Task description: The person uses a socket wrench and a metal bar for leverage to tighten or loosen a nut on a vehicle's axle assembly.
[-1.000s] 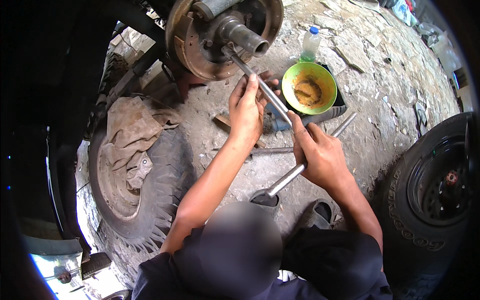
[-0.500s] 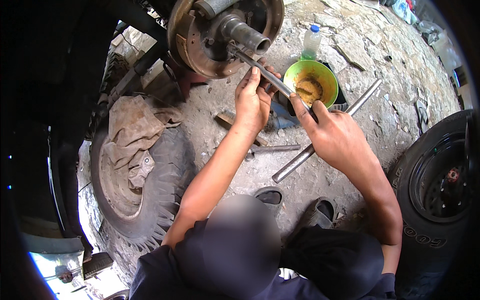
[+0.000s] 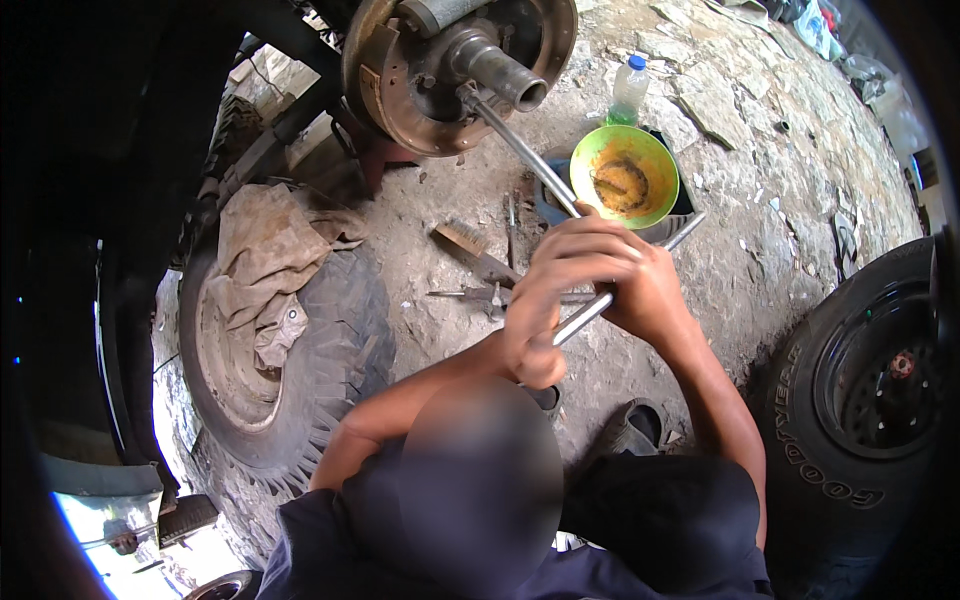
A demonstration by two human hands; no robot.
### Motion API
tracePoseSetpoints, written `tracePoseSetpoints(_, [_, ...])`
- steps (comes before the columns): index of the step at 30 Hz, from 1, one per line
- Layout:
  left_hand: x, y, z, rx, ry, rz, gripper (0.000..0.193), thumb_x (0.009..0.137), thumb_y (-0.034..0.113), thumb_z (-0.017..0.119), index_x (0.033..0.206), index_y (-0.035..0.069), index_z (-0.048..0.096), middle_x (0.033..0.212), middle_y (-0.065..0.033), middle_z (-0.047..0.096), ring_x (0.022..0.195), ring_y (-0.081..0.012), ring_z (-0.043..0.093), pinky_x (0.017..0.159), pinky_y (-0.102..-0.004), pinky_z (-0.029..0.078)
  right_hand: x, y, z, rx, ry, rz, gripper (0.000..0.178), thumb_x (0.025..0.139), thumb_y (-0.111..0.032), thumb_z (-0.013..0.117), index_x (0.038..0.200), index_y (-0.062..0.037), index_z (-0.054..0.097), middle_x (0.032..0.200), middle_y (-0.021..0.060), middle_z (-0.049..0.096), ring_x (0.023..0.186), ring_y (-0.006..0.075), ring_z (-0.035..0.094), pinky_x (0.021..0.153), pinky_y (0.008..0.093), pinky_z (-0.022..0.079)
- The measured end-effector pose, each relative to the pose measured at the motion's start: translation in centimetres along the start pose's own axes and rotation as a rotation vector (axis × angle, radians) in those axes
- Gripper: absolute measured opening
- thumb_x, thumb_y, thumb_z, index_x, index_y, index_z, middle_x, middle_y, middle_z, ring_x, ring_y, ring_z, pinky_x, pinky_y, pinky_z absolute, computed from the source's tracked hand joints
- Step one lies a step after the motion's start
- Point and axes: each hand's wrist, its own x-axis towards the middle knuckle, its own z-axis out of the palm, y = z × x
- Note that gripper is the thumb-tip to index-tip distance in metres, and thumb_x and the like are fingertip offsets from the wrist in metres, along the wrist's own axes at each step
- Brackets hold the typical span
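A long steel T-handle wrench (image 3: 530,152) runs from a fitting beside the hub spindle (image 3: 500,72) down to its crossbar. My right hand (image 3: 650,290) is closed round the wrench where shaft and crossbar meet. Over that same joint reaches my left hand (image 3: 550,285), fingers stretched and slightly blurred, thumb held apart. The lower part of the crossbar (image 3: 583,319) shows between that thumb and the fingers; whether the palm touches it is hidden. Around the spindle stands the rusty brake assembly (image 3: 400,110) with its curved shoe.
Right of the wrench is a green bowl (image 3: 655,165) smeared with orange-brown grease, below a blue-capped bottle (image 3: 628,95). A brush (image 3: 462,238) and other tools lie on the stony ground. A tyre with a cloth (image 3: 265,240) lies left; another tyre (image 3: 815,430) stands right.
My left hand has left the wrench shaft and come down over the crossbar joint. My right hand has moved from the shaft onto the joint, and the crossbar sits a little lower.
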Motion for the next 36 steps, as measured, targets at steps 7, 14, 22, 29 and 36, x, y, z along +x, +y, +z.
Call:
tracePoseSetpoints(7, [11.2, -1.6, 7.1, 0.128, -0.376, -0.076, 0.019, 0.086, 0.014, 0.056, 0.075, 0.001, 0.064, 0.065, -0.0125, 0.063, 0.056, -0.0277, 0.063, 0.064, -0.0462, 0.053, -0.9, -1.1, 2.7, 1.052, 0.366, 0.351, 0.021, 0.092, -0.024, 0.064, 0.101, -0.0060, 0.057, 0.084, 0.0011, 0.059, 0.068, 0.0145, 0.055, 0.062, 0.0300, 0.044])
tracePoseSetpoints(14, [13.5, -8.5, 11.4, 0.404, -0.713, -0.290, 0.040, 0.089, 0.035, 0.060, 0.070, 0.001, 0.069, 0.062, -0.0184, 0.065, 0.061, -0.0344, 0.067, 0.066, -0.0439, 0.055, 1.2, -3.5, -1.5, 1.923, 0.170, 0.974, 0.008, 0.094, -0.015, 0.055, 0.088, -0.0103, 0.051, 0.069, -0.0030, 0.043, 0.045, 0.0063, 0.027, 0.050, 0.0242, 0.027])
tracePoseSetpoints(22, [10.9, -1.9, 3.8, 0.048, -0.192, -0.078, 0.019, 0.091, 0.017, 0.062, 0.093, -0.002, 0.063, 0.094, -0.0146, 0.064, 0.091, -0.0278, 0.061, 0.084, -0.0371, 0.048, -0.1, -2.5, -2.1, 1.691, 0.180, 0.760, 0.018, 0.097, -0.019, 0.055, 0.105, -0.0027, 0.057, 0.069, -0.0010, 0.045, 0.048, 0.0082, 0.034, 0.051, 0.0263, 0.031])
tracePoseSetpoints(29, [1.9, -4.6, -4.5, -0.166, 0.619, -1.031, 0.027, 0.102, 0.024, 0.049, 0.118, 0.004, 0.056, 0.115, -0.0086, 0.062, 0.109, -0.0187, 0.059, 0.088, -0.0344, 0.048, 1.6, -3.9, -4.2, 1.665, 0.089, 0.951, 0.035, 0.098, -0.020, 0.058, 0.123, 0.0029, 0.055, 0.068, -0.0020, 0.042, 0.045, 0.0058, 0.031, 0.048, 0.0254, 0.029])
tracePoseSetpoints(36, [4.3, -8.6, -3.1, -0.402, 0.649, -1.075, 0.030, 0.103, 0.030, 0.049, 0.113, 0.002, 0.055, 0.098, -0.0128, 0.066, 0.086, -0.0232, 0.068, 0.075, -0.0397, 0.059, -1.7, -3.2, -2.6, 1.616, 0.208, 0.953, 0.040, 0.096, -0.022, 0.056, 0.128, 0.0015, 0.051, 0.067, -0.0017, 0.039, 0.045, 0.0052, 0.030, 0.044, 0.0235, 0.026])
